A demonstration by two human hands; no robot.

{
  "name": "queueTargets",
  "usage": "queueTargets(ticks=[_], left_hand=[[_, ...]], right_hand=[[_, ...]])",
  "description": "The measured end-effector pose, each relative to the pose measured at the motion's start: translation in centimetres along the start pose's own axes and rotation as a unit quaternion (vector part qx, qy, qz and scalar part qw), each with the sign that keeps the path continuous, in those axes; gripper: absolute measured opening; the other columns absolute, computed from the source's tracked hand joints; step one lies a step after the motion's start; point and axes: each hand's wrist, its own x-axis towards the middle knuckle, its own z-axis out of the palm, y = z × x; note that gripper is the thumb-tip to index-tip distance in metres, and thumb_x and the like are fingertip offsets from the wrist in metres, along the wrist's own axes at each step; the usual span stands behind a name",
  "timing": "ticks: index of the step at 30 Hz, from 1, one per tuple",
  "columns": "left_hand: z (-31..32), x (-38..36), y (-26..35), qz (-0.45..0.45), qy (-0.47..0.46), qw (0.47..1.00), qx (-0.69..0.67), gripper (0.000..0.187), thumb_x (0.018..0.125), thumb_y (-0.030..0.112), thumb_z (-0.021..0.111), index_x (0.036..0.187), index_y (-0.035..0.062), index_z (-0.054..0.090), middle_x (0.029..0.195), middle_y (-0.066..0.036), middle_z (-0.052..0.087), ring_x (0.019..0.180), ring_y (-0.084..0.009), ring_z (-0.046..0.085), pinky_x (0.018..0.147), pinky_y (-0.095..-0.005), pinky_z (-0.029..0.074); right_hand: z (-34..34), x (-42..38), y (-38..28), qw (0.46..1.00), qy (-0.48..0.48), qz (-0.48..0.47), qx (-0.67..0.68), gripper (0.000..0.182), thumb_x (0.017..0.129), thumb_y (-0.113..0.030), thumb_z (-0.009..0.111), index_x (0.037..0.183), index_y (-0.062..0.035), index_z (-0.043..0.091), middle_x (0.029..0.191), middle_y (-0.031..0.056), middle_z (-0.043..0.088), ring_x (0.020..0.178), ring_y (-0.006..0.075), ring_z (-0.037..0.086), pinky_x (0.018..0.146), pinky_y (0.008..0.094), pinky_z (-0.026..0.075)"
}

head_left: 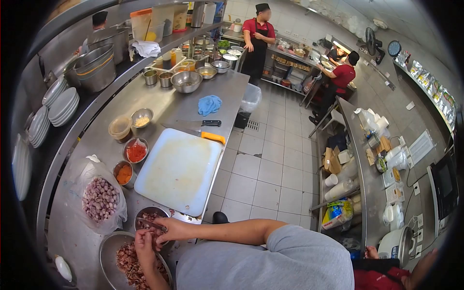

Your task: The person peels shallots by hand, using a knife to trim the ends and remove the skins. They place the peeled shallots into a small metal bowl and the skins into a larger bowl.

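My right hand (pixel 167 230) grips a small knife (pixel 151 223), its blade pointing left over a metal bowl (pixel 158 210) with purplish pieces in it. Close against it, my left hand (pixel 145 243) has its fingers pinched together; what they hold is too small to make out. Below my hands sits a large metal bowl (pixel 107 256) full of reddish-brown skins (pixel 129 263). An open plastic bag of small purple shallots (pixel 100 198) lies to the left of the bowls.
Beyond my hands lies a white cutting board (pixel 179 166), with a yellow-handled knife (pixel 213 137) and a black-handled knife (pixel 211 123) at its far edge. Cups of orange (pixel 124 174) and red food (pixel 137 152) stand alongside. Co-workers (pixel 258 43) stand farther back; another person (pixel 382 278) is at lower right.
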Motion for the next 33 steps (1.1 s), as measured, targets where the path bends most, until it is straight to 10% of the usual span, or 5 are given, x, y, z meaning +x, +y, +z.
queueTargets(ticks=[11,33], left_hand=[[1.6,1.6,-1.4,-0.010,0.034,0.999,-0.022,0.016,0.101,0.025,0.051,0.095,0.0110,0.051,0.077,0.000,0.059,0.051,-0.0041,0.048,0.041,-0.0174,0.034],[2.3,0.7,-0.5,0.021,0.039,0.999,-0.026,0.019,0.090,0.004,0.063,0.105,0.0082,0.051,0.090,-0.002,0.063,0.071,-0.0079,0.059,0.053,-0.0190,0.047]], right_hand=[[-0.1,1.4,1.2,0.985,0.044,-0.034,-0.161,0.041,0.081,-0.024,0.076,0.106,-0.0011,0.052,0.094,0.0115,0.061,0.089,0.0172,0.058,0.079,0.0331,0.047],[-0.6,2.1,3.1,0.998,0.057,-0.033,-0.006,0.016,0.098,-0.017,0.056,0.101,-0.0010,0.054,0.086,0.0037,0.060,0.081,0.0085,0.053,0.074,0.0277,0.047]])
